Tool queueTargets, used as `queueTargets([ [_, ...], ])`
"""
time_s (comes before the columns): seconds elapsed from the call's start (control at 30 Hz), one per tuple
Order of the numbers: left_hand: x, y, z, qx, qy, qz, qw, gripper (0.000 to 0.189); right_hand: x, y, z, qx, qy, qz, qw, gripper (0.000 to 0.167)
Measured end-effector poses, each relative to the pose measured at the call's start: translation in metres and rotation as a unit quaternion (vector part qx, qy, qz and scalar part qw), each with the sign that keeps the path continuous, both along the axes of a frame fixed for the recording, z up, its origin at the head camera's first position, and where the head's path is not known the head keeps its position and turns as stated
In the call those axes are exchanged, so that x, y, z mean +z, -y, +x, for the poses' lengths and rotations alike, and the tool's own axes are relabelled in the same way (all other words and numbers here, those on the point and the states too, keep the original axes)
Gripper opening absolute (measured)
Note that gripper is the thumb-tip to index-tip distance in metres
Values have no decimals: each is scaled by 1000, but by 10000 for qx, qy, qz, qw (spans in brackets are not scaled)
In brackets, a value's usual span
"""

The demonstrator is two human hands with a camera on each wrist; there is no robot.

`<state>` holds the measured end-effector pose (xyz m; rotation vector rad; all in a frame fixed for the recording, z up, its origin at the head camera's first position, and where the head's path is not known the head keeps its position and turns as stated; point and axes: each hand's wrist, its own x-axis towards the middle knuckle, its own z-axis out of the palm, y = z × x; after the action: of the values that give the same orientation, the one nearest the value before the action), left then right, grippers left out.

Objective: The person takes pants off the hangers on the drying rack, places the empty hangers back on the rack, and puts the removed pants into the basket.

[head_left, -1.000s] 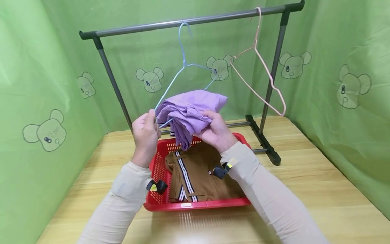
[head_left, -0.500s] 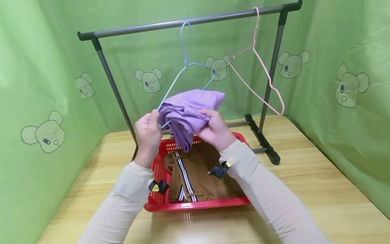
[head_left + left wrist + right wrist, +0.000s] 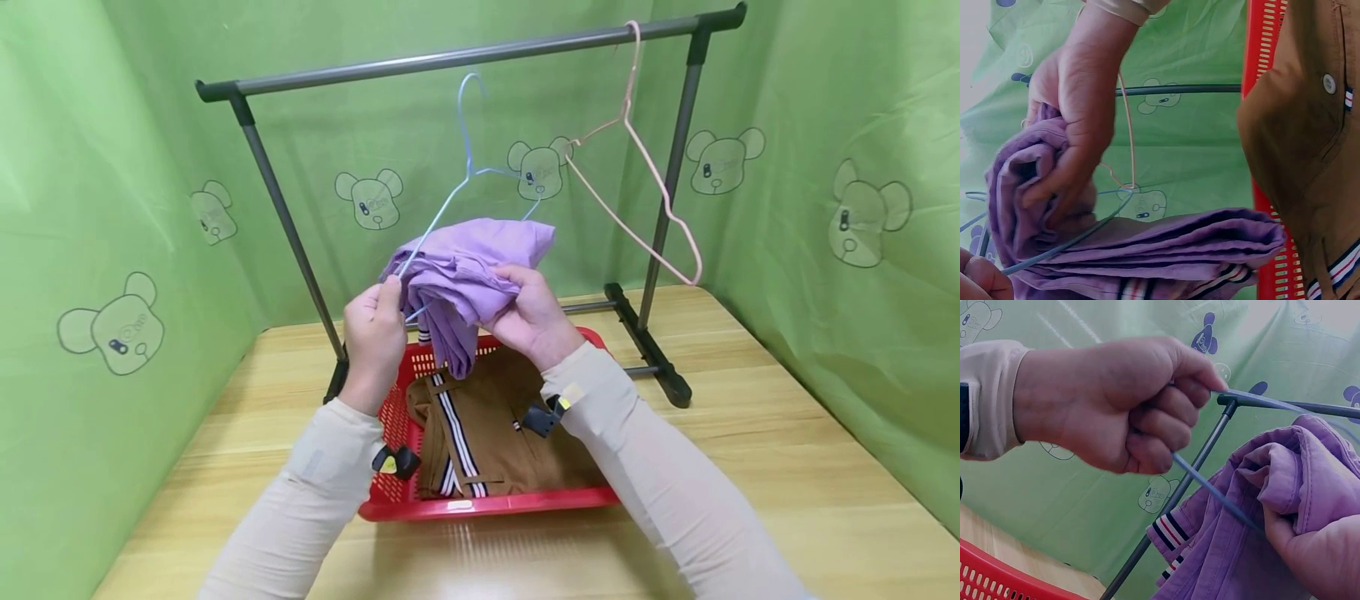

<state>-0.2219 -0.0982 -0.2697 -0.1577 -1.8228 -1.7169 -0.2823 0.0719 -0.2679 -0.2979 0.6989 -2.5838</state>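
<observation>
My left hand (image 3: 372, 342) grips the lower left corner of a light blue wire clothes hanger (image 3: 464, 133), fingers curled round the wire in the right wrist view. The hanger's hook stands free, just below the rail in the head view. My right hand (image 3: 531, 321) holds folded purple trousers (image 3: 480, 250) between thumb and fingers. They hang bunched over the hanger's bottom wire, inside its frame, and striped trim (image 3: 1172, 531) shows at one end. Part of the bottom wire is hidden by the cloth.
A red basket (image 3: 517, 503) under my hands holds a brown garment (image 3: 495, 433) with striped bands. Behind stands a grey clothes rack (image 3: 360, 73), a pink hanger (image 3: 667, 192) hooked at its right. Green curtains (image 3: 825, 333) surround the wooden table (image 3: 225, 467).
My left hand has moved slightly right with the blue hanger, and its hook has dropped from overlapping the rail to below it. My right hand and the trousers have barely moved.
</observation>
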Motion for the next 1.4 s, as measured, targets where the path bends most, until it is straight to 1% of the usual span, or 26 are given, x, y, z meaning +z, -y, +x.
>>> queueTargets([
  [0.1,-3,0,-1,175,38,-156,9997,49,3,0,1,22,-27,5,10000,28],
  [0.2,-6,1,-2,248,16,-204,9995,49,5,1,2,26,-76,93,9999,29],
  [0.43,-8,0,-3,276,-3,-254,9993,49,10,-1,3,36,-114,59,9999,34],
  [0.67,-10,2,-3,457,105,-328,9984,48,9,-2,3,46,-206,-112,9997,33],
  [0.77,-10,2,-4,561,95,-353,9978,48,7,-4,3,78,-198,-182,9996,41],
  [0.9,-11,3,-5,711,81,-329,9969,48,4,-6,2,117,-318,-260,9991,50],
  [1.0,-11,3,-6,707,74,-250,9972,48,3,-6,2,157,-488,-396,9979,53],
  [1.13,-9,4,-5,759,129,-142,9969,47,1,-8,0,237,-588,-588,9963,58],
  [1.3,-8,6,-5,1034,165,-160,9944,47,1,-10,0,297,-689,-679,9949,63],
  [1.4,-9,7,-5,1076,182,-177,9939,46,1,-11,0,278,-742,-699,9944,63],
])
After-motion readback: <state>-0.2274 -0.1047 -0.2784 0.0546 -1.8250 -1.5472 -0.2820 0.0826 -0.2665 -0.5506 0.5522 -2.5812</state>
